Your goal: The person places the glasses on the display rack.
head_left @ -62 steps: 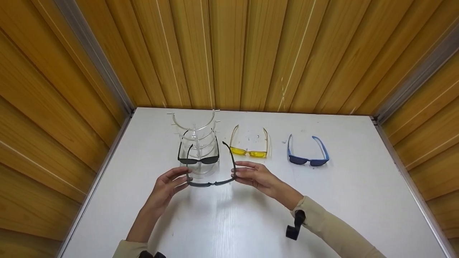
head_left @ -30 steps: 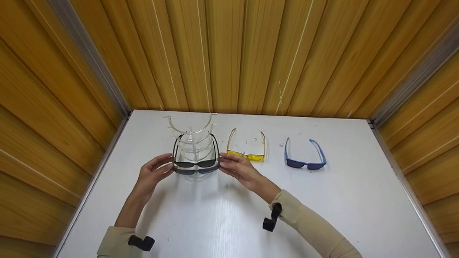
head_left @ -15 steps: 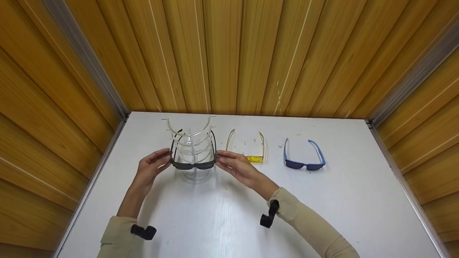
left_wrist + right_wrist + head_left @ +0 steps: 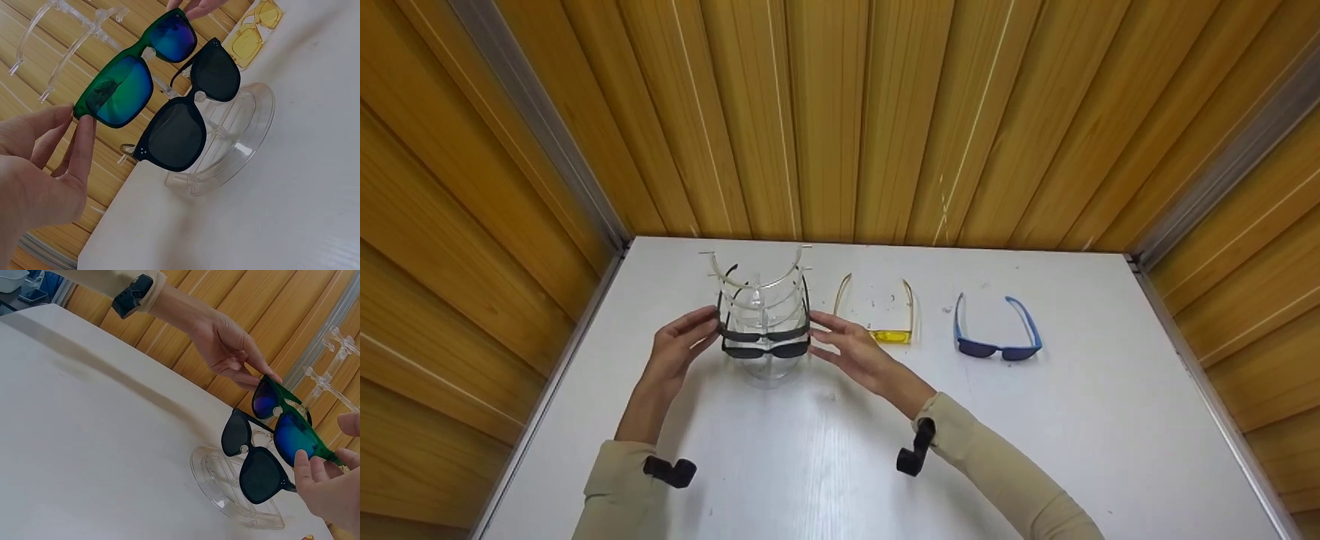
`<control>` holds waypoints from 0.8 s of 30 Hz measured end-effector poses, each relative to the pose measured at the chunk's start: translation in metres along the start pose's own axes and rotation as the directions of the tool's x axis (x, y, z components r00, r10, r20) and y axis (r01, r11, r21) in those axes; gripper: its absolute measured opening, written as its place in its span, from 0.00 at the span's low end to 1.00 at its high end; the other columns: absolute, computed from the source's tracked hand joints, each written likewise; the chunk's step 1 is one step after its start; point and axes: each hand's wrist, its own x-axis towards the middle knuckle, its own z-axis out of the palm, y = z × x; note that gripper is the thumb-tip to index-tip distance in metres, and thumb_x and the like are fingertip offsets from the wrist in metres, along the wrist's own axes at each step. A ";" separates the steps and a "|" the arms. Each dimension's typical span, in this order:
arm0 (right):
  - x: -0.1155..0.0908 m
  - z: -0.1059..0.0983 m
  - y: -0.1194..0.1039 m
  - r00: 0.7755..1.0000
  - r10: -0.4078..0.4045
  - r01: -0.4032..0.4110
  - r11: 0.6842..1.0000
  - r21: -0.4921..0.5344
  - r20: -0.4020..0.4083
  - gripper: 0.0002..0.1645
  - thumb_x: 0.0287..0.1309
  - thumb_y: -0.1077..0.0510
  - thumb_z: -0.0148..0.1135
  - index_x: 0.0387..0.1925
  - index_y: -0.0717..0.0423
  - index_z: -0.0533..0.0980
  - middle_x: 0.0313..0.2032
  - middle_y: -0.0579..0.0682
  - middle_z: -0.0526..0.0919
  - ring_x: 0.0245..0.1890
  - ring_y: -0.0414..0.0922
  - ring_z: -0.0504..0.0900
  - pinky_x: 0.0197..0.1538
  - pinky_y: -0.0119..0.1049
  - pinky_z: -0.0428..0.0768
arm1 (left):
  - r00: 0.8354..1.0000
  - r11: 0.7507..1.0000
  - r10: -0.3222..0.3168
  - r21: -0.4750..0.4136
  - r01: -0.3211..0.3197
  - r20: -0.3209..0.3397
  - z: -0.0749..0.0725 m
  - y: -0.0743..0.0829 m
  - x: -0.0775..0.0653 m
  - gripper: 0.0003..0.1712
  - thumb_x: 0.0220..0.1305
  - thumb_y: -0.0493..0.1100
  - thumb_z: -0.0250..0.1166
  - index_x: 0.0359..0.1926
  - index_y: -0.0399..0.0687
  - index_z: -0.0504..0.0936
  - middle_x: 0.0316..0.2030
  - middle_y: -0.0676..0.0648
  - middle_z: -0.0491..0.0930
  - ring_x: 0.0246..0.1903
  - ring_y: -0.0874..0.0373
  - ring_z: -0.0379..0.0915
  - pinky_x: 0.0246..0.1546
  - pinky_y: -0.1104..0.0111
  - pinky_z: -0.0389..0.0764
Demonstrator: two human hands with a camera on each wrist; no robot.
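Note:
Green-framed sunglasses (image 4: pixel 124 93) with mirrored blue-green lenses sit at a tier of the clear display stand (image 4: pixel 769 373), just above black sunglasses (image 4: pixel 174 135) on the tier below. My left hand (image 4: pixel 676 349) pinches the green pair at its left hinge, thumb and fingertips at the frame's corner. On the opposite side, my right hand (image 4: pixel 864 361) holds the other hinge end between thumb and fingers. The temples run back along the stand's sides. Higher up, the stand's curved arms bear no glasses. In the head view the green frame looks dark.
Yellow glasses (image 4: pixel 892 337) lie right of the stand, partly hidden by my right hand. Farther right on the white table (image 4: pixel 1110 420) are blue sunglasses (image 4: pixel 1012 352). Wood-look panels (image 4: pixel 825 120) wall the back and sides.
Both hands have carried the green sunglasses forward and left from in front of the stand onto it, above the black pair. My right fingers have spread slightly in the last half second.

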 end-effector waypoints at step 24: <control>-0.022 -0.013 -0.010 1.000 -0.013 0.015 0.995 -0.095 0.022 0.33 0.75 0.65 0.51 0.76 0.63 0.58 0.76 0.62 0.62 0.78 0.60 0.59 0.78 0.52 0.65 | 1.000 1.000 -0.005 -0.027 0.005 0.003 -0.011 -0.001 -0.012 0.28 0.68 0.42 0.69 0.67 0.43 0.76 0.47 0.61 0.87 0.54 0.63 0.82 0.59 0.70 0.82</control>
